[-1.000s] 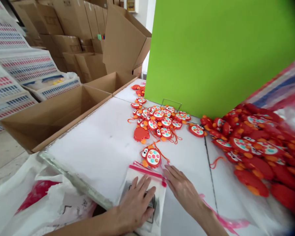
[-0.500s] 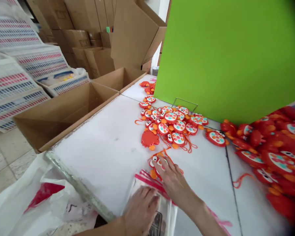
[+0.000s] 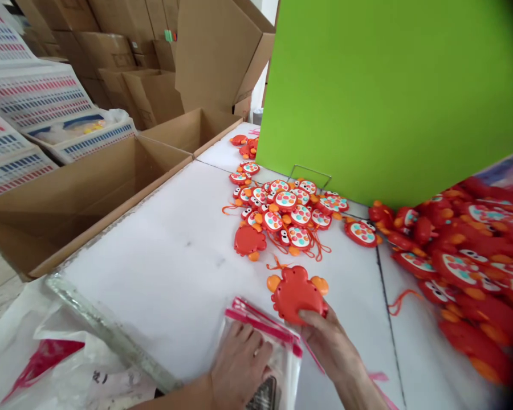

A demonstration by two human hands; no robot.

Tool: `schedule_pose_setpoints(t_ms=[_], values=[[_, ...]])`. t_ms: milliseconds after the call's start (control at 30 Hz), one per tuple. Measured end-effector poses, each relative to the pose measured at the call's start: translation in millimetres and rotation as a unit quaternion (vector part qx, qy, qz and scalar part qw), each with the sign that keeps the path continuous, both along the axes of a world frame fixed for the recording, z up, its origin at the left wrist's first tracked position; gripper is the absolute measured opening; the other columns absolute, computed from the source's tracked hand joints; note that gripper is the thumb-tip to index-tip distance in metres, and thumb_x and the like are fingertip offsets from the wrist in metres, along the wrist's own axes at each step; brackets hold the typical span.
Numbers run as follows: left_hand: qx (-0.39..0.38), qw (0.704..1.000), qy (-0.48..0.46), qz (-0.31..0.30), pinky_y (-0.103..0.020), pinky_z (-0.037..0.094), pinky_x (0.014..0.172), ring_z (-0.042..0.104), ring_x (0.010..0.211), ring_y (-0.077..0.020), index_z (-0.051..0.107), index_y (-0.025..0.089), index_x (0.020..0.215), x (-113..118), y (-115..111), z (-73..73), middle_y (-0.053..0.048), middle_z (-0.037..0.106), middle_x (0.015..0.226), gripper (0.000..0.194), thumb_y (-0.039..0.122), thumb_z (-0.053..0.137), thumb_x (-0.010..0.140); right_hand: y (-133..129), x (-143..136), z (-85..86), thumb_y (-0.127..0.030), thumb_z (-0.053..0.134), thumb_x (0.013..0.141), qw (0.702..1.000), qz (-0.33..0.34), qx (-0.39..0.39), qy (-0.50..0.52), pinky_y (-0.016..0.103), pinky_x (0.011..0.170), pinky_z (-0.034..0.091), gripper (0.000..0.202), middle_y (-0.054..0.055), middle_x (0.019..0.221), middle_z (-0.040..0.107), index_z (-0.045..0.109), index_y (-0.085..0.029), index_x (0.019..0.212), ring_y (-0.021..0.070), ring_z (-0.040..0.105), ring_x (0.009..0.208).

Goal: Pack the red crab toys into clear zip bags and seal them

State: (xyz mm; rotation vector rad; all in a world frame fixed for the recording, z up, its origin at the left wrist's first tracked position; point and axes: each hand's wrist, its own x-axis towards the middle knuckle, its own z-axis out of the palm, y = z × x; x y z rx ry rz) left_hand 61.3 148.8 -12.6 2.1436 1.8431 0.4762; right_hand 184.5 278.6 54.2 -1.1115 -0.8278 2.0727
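Observation:
My right hand (image 3: 331,341) grips a red crab-shaped plastic toy (image 3: 297,296) by its lower edge, thumb on its plain back. The toy has two orange claws and an orange cord, and its back is turned up toward me. My left hand (image 3: 241,359) rests on a stack of clear zip bags (image 3: 288,370) with pink zip strips, its fingers curled against the top bag. A dark printed patch shows through the bag beside the left thumb. Just beyond the held toy lies another red crab toy (image 3: 248,240), back side up.
A heap of crab toys (image 3: 285,200) with white spotted faces lies mid-table, and a larger pile (image 3: 465,267) is at the right. Behind stands a green panel (image 3: 389,97). An open cardboard box (image 3: 81,193) borders the table's left edge. A white plastic bag (image 3: 34,324) hangs front left.
My right hand has picked up a crab toy from the table and turned it so its back shows. The left hand stays on the bags. The view has shifted slightly right.

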Motion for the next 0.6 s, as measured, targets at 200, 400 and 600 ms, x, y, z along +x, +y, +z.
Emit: schedule_pose_setpoints(t_ms=[200, 400, 600], values=[[-0.074, 0.984, -0.156, 0.030, -0.044, 0.038, 0.090, 0.051, 0.101, -0.0275, 0.048, 0.021, 0.114, -9, -3, 15.1, -0.007, 0.059, 0.112, 0.048, 0.035, 0.071, 0.074, -30, 20, -1.6, -0.033, 0.076, 0.065, 0.997, -0.031, 0.029, -0.064, 0.023, 0.057, 0.047, 0.034, -0.001, 0.078, 0.063, 0.061, -0.020, 0.093, 0.0136, 0.055, 0.066], [-0.090, 0.946, -0.301, 0.085, -0.042, 0.038, 0.094, 0.048, 0.107, -0.0257, 0.019, 0.021, 0.141, -24, -16, 12.7, -0.010, 0.054, 0.119, 0.082, 0.019, 0.066, 0.074, -62, 56, -2.0, -0.045, 0.071, 0.067, 0.950, 0.037, 0.097, -0.294, 0.025, 0.060, 0.052, 0.039, 0.001, 0.086, 0.070, 0.065, -0.024, 0.099, 0.0211, 0.063, 0.078], [-0.063, 0.972, -0.226, 0.022, -0.037, 0.037, 0.089, 0.049, 0.098, -0.0220, 0.052, 0.022, 0.118, -21, -10, 20.6, -0.005, 0.061, 0.105, 0.041, 0.009, 0.048, 0.080, -77, 92, -6.3, -0.038, 0.073, 0.061, 0.910, 0.153, 0.218, -0.319, 0.032, 0.086, 0.052, 0.034, 0.002, 0.109, 0.069, 0.071, -0.030, 0.094, 0.0294, 0.059, 0.109]])
